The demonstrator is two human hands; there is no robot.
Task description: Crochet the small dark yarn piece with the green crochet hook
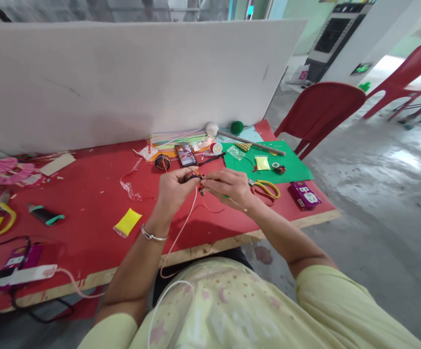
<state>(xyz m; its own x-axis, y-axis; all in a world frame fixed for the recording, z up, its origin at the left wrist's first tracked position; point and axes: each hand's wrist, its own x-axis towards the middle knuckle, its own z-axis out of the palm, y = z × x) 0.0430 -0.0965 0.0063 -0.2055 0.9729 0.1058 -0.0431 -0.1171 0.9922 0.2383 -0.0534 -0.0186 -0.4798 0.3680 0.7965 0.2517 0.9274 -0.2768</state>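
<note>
My left hand (174, 189) and my right hand (232, 186) meet above the red table. Both pinch a small dark braided piece (200, 179) with orange and red threads, partly hidden by the fingers. A loose reddish thread curls below it, and a pale pink cord runs down from there toward my lap. Behind my left hand sits a ball of dark and orange yarn (163, 162), with a phone (186, 155) beside it. Pliers with yellow and red handles (268, 189) lie just right of my right hand.
A green sheet (293, 167) carries a yellow packet (262, 163). Another yellow packet (128, 222) lies left of my left wrist. A white board (123, 82) stands behind the table. At the right are a purple box (304, 196) and a red chair (322, 114).
</note>
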